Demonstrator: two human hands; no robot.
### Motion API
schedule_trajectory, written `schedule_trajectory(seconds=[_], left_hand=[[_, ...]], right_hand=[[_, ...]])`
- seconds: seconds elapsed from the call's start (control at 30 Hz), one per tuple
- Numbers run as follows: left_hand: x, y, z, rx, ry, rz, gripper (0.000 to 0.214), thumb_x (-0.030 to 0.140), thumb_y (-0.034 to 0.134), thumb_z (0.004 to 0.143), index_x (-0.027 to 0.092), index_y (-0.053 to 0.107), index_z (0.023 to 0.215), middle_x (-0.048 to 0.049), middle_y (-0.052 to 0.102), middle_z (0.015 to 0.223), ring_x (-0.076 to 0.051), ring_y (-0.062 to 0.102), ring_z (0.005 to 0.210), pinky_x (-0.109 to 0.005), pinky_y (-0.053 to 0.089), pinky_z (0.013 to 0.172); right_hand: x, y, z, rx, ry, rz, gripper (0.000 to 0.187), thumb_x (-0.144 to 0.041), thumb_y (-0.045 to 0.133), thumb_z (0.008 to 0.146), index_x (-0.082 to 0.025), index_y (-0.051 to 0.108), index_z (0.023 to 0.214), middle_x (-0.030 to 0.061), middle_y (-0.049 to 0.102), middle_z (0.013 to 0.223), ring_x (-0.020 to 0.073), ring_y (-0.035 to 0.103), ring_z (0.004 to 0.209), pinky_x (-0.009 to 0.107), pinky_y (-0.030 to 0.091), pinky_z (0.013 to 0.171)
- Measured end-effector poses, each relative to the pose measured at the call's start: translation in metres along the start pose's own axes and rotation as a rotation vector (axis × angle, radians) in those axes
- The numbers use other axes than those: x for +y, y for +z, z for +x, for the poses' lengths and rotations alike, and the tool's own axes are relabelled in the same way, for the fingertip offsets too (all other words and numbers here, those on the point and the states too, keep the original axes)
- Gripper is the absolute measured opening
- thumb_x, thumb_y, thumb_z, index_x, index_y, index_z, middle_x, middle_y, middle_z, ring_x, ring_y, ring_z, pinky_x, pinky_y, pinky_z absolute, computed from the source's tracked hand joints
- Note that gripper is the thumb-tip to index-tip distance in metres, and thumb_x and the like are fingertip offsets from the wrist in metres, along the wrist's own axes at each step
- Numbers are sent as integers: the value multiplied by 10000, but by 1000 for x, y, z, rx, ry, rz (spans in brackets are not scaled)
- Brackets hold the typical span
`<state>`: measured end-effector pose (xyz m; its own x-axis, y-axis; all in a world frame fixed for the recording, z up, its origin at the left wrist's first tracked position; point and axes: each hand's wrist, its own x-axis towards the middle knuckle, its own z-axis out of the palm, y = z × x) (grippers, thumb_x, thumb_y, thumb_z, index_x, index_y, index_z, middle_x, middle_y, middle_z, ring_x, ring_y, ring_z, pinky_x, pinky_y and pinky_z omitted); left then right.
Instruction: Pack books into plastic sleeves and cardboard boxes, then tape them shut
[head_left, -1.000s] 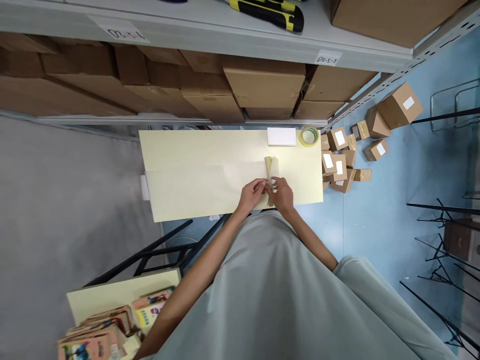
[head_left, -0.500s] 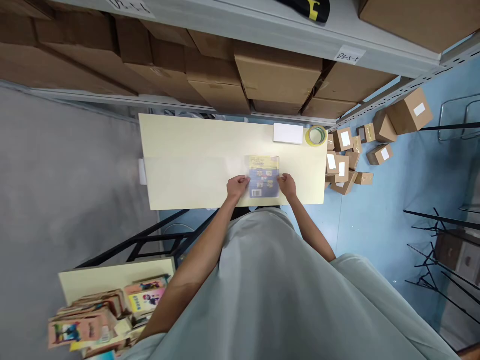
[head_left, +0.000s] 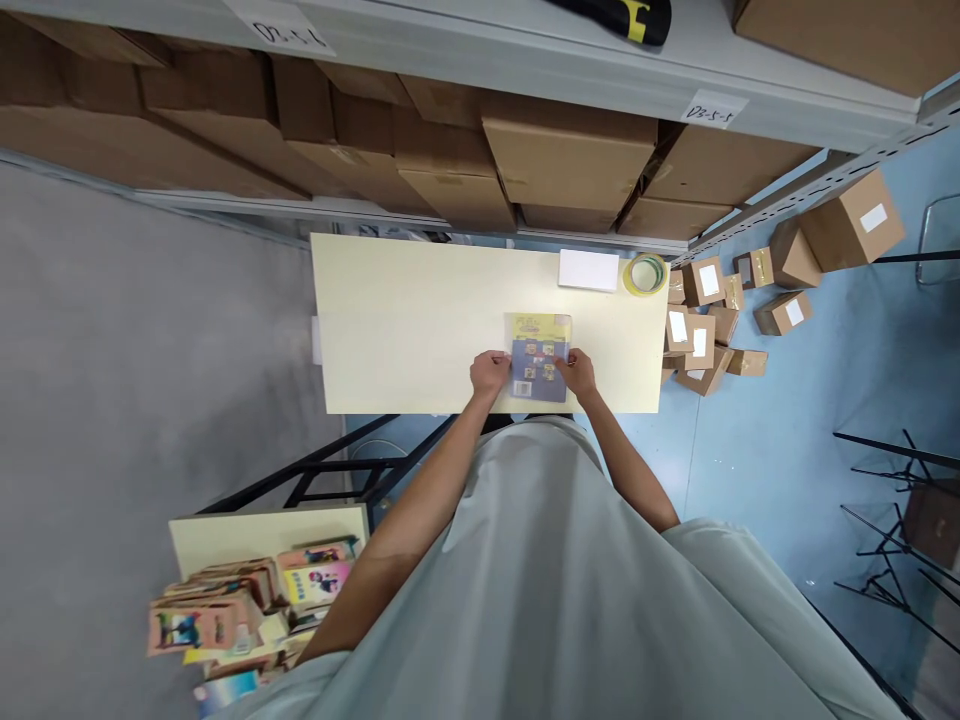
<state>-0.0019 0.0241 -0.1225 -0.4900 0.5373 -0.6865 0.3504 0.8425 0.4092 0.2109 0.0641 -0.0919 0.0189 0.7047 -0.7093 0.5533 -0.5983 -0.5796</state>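
A thin booklet [head_left: 538,355] with a yellow top and a blue back panel lies flat on the pale yellow table [head_left: 420,320], near its front edge. My left hand [head_left: 490,372] grips the booklet's left edge with curled fingers. My right hand [head_left: 576,372] pinches its right edge. Both hands rest at the table's near side, just in front of my body.
A white pad [head_left: 589,269] and a roll of yellow tape [head_left: 645,274] sit at the table's far right corner. Small labelled cardboard boxes [head_left: 701,320] are piled on the blue floor to the right. Shelving with large cartons [head_left: 562,150] stands behind. A stack of colourful booklets [head_left: 240,610] lies on a lower table at left.
A second ago my hands held the item upright and edge-on; it now lies flat and face-up between them. The view has shifted slightly to the left.
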Motion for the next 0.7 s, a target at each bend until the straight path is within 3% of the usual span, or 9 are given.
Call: schedule_trajectory(seconds=[0.1,0.2,0.27,0.37,0.53,0.7], left_hand=[[3,3,-7,19,55,35,272,243,695,890,239,778,1149,-63,828,1072,-257,759,1055,-352,564,972],[2,7,-16,25,204,119,301,189,645,919,238,766,1190,-80,801,1160,-244,747,1055,-346,556,975],[0,8,-20,-3,293,163,309,158,602,938,236,782,1177,-96,793,1208,-246,746,1071,-349,554,987],[-6,6,-20,-75,318,158,328,163,587,961,248,791,1203,-87,815,1163,-257,755,1067,-357,560,992],[-18,-4,-13,-215,310,77,336,212,640,951,241,802,1244,-70,836,1095,-249,767,1023,-350,580,987],[-30,-22,-17,-238,381,57,348,192,659,899,212,823,1205,-126,816,1180,-265,769,1022,-356,585,971]], right_hand=[[-2,-6,-10,15,-24,-8,193,-403,731,916,-237,632,929,36,778,985,193,702,836,298,517,738],[-7,-9,-24,52,-22,-49,196,-417,718,920,-241,633,932,34,778,971,192,692,813,301,508,731],[-13,-9,-34,75,-38,-72,198,-425,708,928,-244,629,936,33,776,963,195,691,805,304,508,733],[-27,-4,-48,104,-89,-110,197,-431,697,941,-249,623,955,36,777,986,201,700,814,315,517,761],[-53,18,-65,104,-177,-241,196,-421,699,956,-256,594,973,34,756,1021,207,697,835,340,527,818],[-78,55,-73,43,-277,-319,190,-396,684,977,-266,555,1028,37,732,1077,218,696,891,358,544,825]])
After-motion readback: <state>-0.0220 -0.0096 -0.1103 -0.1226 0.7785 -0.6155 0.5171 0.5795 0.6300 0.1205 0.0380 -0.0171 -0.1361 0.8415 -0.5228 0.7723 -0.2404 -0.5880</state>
